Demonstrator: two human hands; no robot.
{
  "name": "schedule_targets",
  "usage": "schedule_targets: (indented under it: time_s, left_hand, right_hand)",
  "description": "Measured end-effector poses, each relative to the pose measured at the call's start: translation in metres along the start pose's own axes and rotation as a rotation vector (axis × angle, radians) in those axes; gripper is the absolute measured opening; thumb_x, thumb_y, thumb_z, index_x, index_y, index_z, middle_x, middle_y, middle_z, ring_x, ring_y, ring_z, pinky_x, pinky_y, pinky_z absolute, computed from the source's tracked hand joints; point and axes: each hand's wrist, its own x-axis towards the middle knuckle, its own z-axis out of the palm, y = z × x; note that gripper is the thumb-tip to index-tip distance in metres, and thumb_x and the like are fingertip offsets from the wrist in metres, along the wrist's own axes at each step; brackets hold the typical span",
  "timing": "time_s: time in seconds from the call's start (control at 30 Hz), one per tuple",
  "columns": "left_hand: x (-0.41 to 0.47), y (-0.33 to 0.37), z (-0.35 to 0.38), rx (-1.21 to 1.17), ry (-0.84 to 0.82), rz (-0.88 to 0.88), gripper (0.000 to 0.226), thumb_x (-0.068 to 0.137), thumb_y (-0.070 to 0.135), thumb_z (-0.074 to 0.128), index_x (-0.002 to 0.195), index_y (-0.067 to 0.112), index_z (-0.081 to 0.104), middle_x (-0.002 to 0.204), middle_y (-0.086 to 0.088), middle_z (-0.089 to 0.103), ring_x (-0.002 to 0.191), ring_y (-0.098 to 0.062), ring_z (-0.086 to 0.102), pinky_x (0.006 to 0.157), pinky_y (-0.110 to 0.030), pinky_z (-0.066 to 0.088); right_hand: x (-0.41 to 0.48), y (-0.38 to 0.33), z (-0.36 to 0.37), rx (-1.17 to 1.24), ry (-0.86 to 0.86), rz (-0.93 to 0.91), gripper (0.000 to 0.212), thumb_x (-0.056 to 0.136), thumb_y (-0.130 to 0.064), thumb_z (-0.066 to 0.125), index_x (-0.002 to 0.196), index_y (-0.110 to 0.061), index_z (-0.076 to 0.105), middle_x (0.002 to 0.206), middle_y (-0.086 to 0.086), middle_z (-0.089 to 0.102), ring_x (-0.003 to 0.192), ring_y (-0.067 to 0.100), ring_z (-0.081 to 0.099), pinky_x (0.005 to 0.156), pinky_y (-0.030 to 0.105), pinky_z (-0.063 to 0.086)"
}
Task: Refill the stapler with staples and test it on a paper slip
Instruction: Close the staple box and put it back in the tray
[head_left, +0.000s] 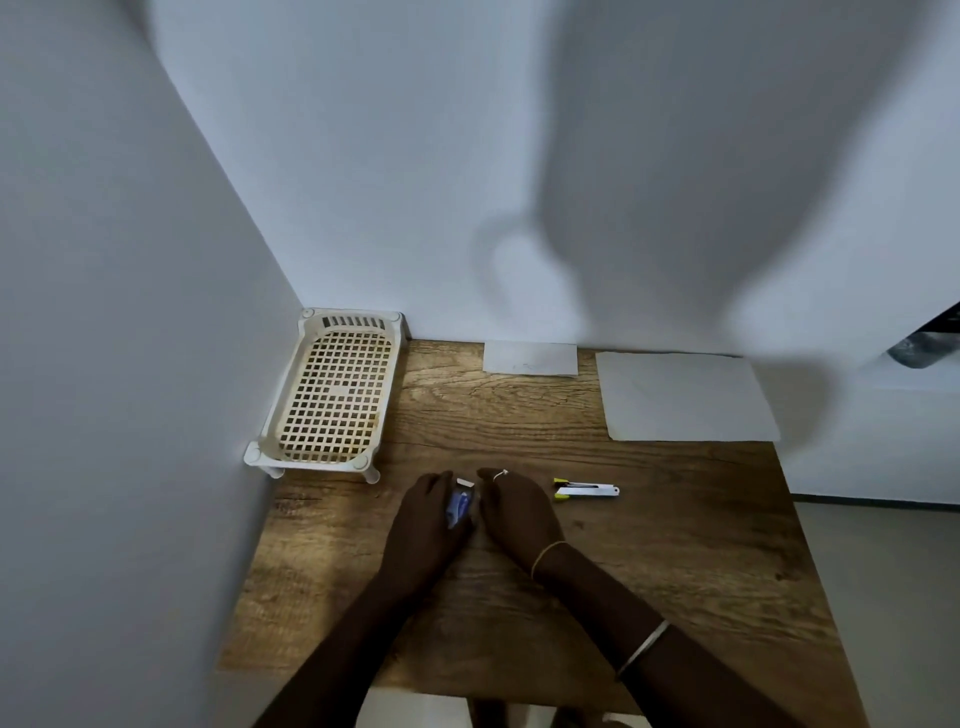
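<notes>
A small blue staple box (460, 506) with a pale end sits between my two hands on the wooden table (675, 545). My left hand (427, 512) curls around its left side and holds it. My right hand (514, 512) is cupped against the box's right side, a ring on one finger; whether it grips the box is hidden. A white and yellow stapler (586, 489) lies on the table just right of my right hand, untouched. A small paper slip (530, 357) lies at the table's far edge by the wall.
A cream plastic lattice basket (332, 395) stands in the back left corner against the walls. A larger white paper sheet (685, 397) lies at the back right. The table's right edge drops to the floor.
</notes>
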Motion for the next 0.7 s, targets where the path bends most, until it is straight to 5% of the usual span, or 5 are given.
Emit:
schedule_targets:
  time_s: [0.27, 0.43, 0.7]
  left_hand:
    - [-0.003, 0.005, -0.001, -0.045, 0.028, -0.019, 0.050, 0.090, 0.036, 0.069, 0.136, 0.021, 0.056, 0.125, 0.001, 0.053, 0.101, -0.011, 0.059, 0.077, -0.023, 0.046]
    - [-0.004, 0.007, 0.003, -0.104, 0.054, -0.010, 0.041, 0.090, 0.031, 0.069, 0.130, 0.022, 0.062, 0.114, 0.002, 0.057, 0.093, -0.008, 0.058, 0.074, -0.021, 0.045]
    - [-0.009, 0.017, 0.001, -0.190, 0.156, -0.029, 0.042, 0.087, 0.030, 0.073, 0.127, 0.023, 0.064, 0.112, 0.007, 0.059, 0.092, -0.001, 0.056, 0.069, -0.006, 0.036]
  right_hand:
    - [0.009, -0.012, 0.014, 0.146, 0.084, 0.130, 0.018, 0.087, -0.008, 0.063, 0.099, -0.006, 0.077, 0.101, 0.017, 0.074, 0.100, 0.033, 0.068, 0.087, 0.035, 0.048]
    - [0.013, -0.014, 0.014, 0.230, 0.065, 0.219, 0.024, 0.088, -0.006, 0.063, 0.107, -0.011, 0.077, 0.111, 0.009, 0.074, 0.107, 0.023, 0.067, 0.090, 0.020, 0.042]
    - [0.004, -0.017, 0.003, 0.382, 0.221, 0.256, 0.014, 0.082, -0.008, 0.072, 0.094, -0.012, 0.078, 0.093, 0.002, 0.075, 0.088, 0.009, 0.065, 0.075, 0.010, 0.039]
